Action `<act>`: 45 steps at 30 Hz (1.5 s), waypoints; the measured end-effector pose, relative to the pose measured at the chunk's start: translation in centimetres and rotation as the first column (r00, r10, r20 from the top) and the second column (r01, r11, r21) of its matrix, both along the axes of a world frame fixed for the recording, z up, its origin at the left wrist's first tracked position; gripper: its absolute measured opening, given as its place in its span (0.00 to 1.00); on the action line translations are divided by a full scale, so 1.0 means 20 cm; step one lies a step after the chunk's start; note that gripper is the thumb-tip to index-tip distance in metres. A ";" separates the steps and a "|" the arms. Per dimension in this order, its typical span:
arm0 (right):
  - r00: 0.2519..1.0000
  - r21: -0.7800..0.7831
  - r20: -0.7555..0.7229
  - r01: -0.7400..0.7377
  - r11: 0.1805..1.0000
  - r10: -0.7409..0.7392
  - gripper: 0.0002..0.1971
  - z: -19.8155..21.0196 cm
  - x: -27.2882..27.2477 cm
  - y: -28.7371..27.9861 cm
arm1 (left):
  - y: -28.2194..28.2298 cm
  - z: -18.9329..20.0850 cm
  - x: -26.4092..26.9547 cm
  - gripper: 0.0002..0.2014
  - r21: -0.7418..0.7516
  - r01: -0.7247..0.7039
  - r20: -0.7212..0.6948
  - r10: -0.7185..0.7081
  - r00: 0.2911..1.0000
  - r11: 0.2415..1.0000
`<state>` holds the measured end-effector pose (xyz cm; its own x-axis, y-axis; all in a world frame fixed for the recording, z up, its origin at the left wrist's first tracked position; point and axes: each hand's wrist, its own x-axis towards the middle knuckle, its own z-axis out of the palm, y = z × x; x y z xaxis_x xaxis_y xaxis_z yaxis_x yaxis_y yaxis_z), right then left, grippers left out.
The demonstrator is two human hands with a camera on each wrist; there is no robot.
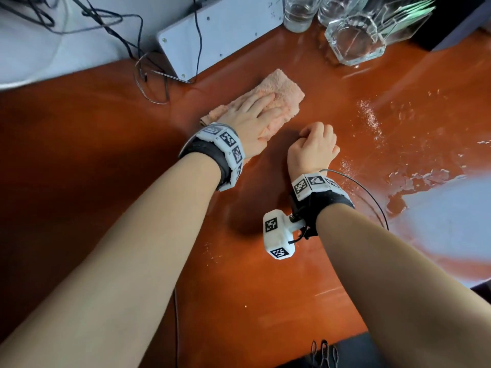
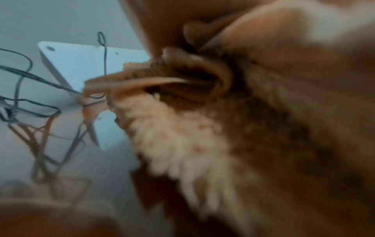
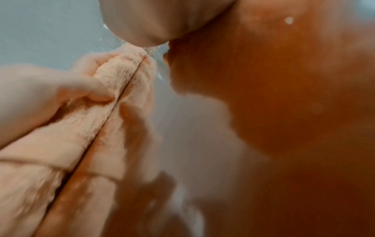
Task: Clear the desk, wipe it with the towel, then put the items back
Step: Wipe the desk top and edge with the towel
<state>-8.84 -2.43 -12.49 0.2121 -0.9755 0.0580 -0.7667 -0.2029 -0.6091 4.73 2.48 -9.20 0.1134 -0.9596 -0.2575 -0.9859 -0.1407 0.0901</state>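
Observation:
A folded peach towel point(image 1: 102, 85) lies on the orange-brown desk point(image 1: 106, 160), in the middle toward the back. My left hand point(image 1: 247, 115) lies flat on it, fingers straight, pressing it down. The left wrist view shows the towel's pile point(image 2: 182, 144) blurred, right under the palm. My right hand point(image 1: 316, 144) rests on the desk just right of the towel, curled into a fist that holds nothing I can see. In the right wrist view the towel point(image 3: 113, 89) shows at the left with left-hand fingers on it.
White crumbs and powder point(image 1: 369, 115) are scattered on the desk to the right of my hands. Glass tumblers point(image 1: 297, 14) and a faceted glass jar point(image 1: 356, 41) stand at the back right. A white panel point(image 1: 218, 33) and tangled cables point(image 1: 79, 25) lie at the back left.

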 end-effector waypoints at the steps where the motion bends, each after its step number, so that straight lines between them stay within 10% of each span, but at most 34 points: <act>1: 1.000 -0.003 0.004 -0.001 1.000 0.001 0.14 0.00 0.00 0.00 | 0.03 0.00 -0.01 0.34 -0.004 -0.005 0.004 0.005 1.000 1.000; 45: 1.000 -0.150 -0.003 0.014 0.989 -0.015 0.08 -0.06 0.03 -0.02 | -0.54 0.10 0.16 0.38 0.154 -0.244 0.017 0.244 0.970 0.958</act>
